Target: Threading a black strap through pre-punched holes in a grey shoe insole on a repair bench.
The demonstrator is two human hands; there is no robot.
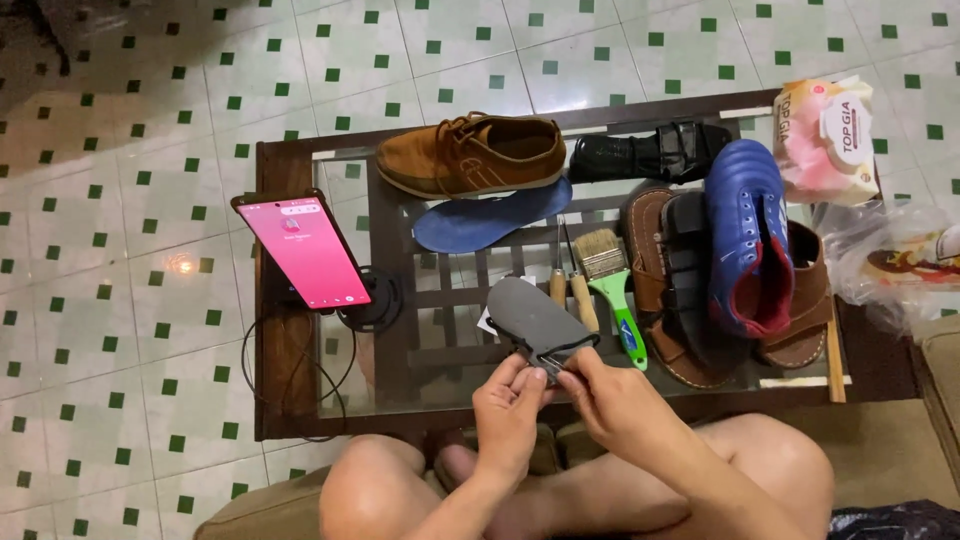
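Observation:
My left hand and my right hand both grip the near end of a grey sandal, sole up, above the front of a glass-topped table. The fingertips of both pinch its dark strap near the heel. Just beyond the sandal lie two wooden-handled tools and a green-handled brush. My bare knees show below the table edge.
On the table: a brown shoe, a blue insole, a black sandal, a blue shoe atop brown sandals, a phone on a stand with a pink screen, a tissue pack, a plastic bag. Tiled floor around.

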